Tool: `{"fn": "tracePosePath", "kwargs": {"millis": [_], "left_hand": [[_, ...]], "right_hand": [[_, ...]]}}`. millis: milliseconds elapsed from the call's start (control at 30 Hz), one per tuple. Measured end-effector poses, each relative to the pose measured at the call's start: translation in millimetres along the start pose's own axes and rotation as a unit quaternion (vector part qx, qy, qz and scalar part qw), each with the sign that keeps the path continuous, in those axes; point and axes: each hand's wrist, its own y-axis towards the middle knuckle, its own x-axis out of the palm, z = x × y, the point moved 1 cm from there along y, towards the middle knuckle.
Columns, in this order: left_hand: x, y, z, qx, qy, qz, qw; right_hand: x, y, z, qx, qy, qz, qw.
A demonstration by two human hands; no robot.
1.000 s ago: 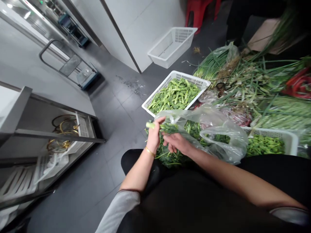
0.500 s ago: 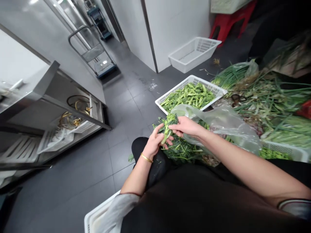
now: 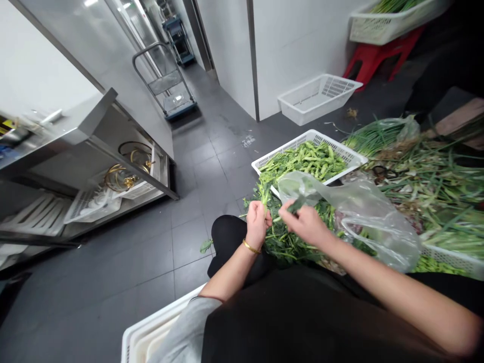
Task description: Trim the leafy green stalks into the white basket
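Observation:
In my left hand [image 3: 257,223], closed in a fist, a leafy green vegetable stalk [image 3: 264,194] stands up with its top above my fingers. My right hand [image 3: 308,226], just to the right and slightly blurred, pinches a dark green leaf [image 3: 297,204]. The two hands are a short gap apart. Below them lies a heap of leafy greens [image 3: 289,242]. A clear plastic bag [image 3: 372,212] spreads beside and behind my right hand. Beyond it sits a white basket [image 3: 357,160] holding cut green stalks [image 3: 317,159].
Spring onions [image 3: 381,136] and loose trimmings cover the floor at right. Another white basket [image 3: 321,98] stands by the wall, near a red stool [image 3: 372,58] bearing a crate. A steel shelf [image 3: 94,126] is at left, with a trolley [image 3: 170,91] behind. White trays [image 3: 159,327] lie near my left elbow.
My hands were together at one stalk; now they are apart, the left gripping the stalk and the right pinching a leaf. The camera view has shifted, so the surroundings appear lower and further right.

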Motion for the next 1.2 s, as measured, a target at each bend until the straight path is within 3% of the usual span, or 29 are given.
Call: {"fn": "tracePosePath", "kwargs": {"millis": [67,100,167,267,333,400,500,600,700,800,900,1000,1067,1133,1200], "left_hand": [[1.7,-5,-2,0.011,0.024,-0.025,0.999],[3.6,-8,-4,0.003,0.015,-0.037,0.999],[9.0,-14,-9,-0.023,-0.036,-0.043,0.998],[18.7,-23,-13,-0.070,-0.111,-0.036,0.991],[24.5,-27,-12,-0.093,-0.141,-0.031,0.985],[29.0,-31,-9,-0.114,-0.172,-0.032,0.978],[32.1,-34,-7,-0.133,-0.195,-0.034,0.971],[28.8,-32,-7,-0.098,-0.162,-0.018,0.982],[22.8,-23,-8,-0.112,-0.104,-0.078,0.985],[17.7,-11,-7,-0.216,-0.115,-0.136,0.960],[14.9,-6,-11,-0.289,-0.158,-0.091,0.940],[15.9,-9,-16,-0.287,-0.180,-0.024,0.941],[19.7,-14,-17,-0.301,-0.181,-0.034,0.936],[24.2,-17,-15,-0.305,-0.180,-0.068,0.933],[26.7,-16,-12,-0.281,-0.187,-0.084,0.937]], "right_hand": [[-10,20,4,0.086,-0.034,-0.017,0.996],[-12,27,5,0.098,-0.059,-0.029,0.993],[-10,34,5,0.087,-0.124,-0.005,0.988],[2,24,8,0.039,-0.183,0.075,0.979],[12,11,16,0.027,-0.135,0.101,0.985],[22,0,27,0.057,-0.017,0.124,0.991],[34,-7,42,0.125,0.156,0.149,0.968],[31,1,46,0.128,0.171,0.129,0.969],[10,20,40,0.032,-0.030,0.070,0.997],[-7,29,27,-0.095,-0.257,0.032,0.961],[-6,12,13,-0.227,-0.314,0.060,0.920],[1,-9,8,-0.331,-0.270,0.098,0.899],[-1,-7,15,-0.278,-0.267,0.097,0.918],[-6,7,25,-0.146,-0.293,0.077,0.942],[-9,19,30,-0.060,-0.312,0.051,0.947]]}}
